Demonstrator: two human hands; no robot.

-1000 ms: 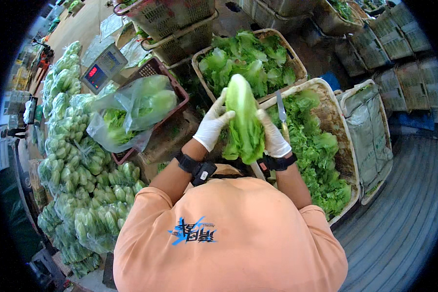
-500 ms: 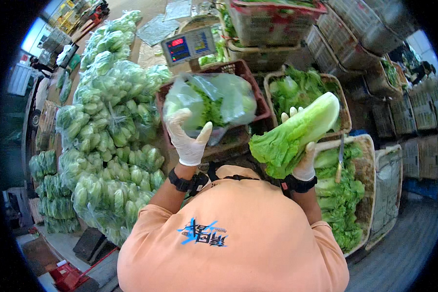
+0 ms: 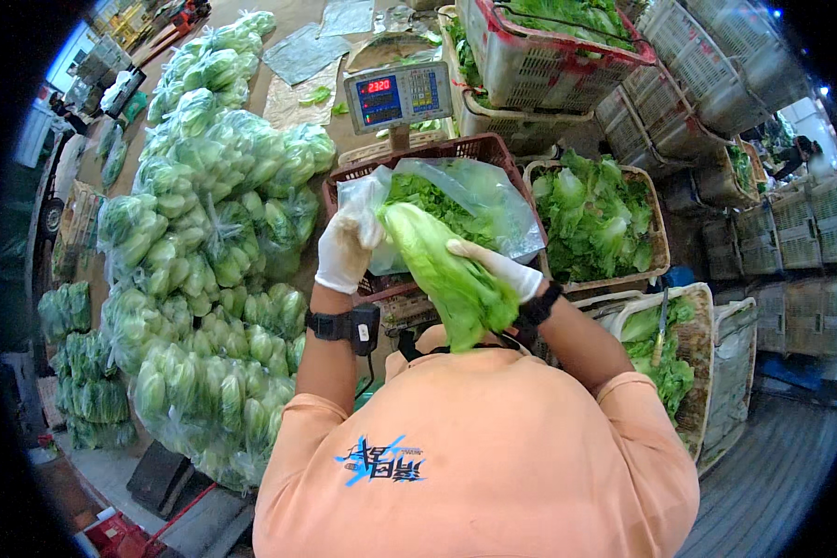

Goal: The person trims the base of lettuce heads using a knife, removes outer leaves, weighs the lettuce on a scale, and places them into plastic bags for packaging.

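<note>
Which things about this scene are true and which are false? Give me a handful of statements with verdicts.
1. The right hand holds a leafy green head. True.
2. Both hands are bare. False: they wear white gloves.
3. The left hand is at the edge of a clear plastic bag. True.
4. The scale display is dark. False: it is lit.
5. Bagged greens are heaped on the person's right. False: on the left.

- Between the hands [image 3: 346, 249]: a lettuce [image 3: 442, 265].
- Just beyond: bag [image 3: 511, 219] in crate [image 3: 482, 146], scale [image 3: 398, 95] behind.
- Left: piled bagged vegetables [image 3: 205, 205].
- Right: basket [image 3: 662, 231] of leaves [image 3: 595, 223].
- Farther right: second basket [image 3: 697, 346], knife [image 3: 661, 327] on its leaves.
</note>
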